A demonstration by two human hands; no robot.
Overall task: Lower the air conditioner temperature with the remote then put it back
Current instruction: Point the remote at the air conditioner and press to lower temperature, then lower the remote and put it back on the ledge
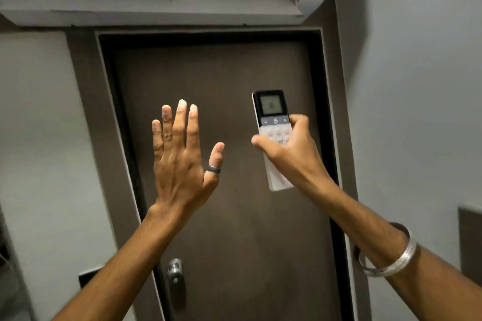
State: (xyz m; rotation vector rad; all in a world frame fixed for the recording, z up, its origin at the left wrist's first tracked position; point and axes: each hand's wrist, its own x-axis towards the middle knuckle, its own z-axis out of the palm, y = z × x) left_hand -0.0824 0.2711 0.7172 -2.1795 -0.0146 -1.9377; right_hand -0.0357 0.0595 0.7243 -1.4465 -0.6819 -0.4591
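A white wall air conditioner (161, 5) spans the top of the view, its flap open above a door. My right hand (289, 154) is shut on a white remote (272, 114) with a dark top and a small lit screen. The remote is held upright and points up toward the unit, my thumb lying across its lower buttons. My left hand (180, 161) is raised beside it with fingers spread, back toward me, holding nothing. A dark ring sits on its thumb.
A dark brown door (234, 229) in a dark frame fills the middle, with a metal knob (175, 270) low on its left side. Grey walls stand on both sides. A dark panel (470, 237) is on the right wall.
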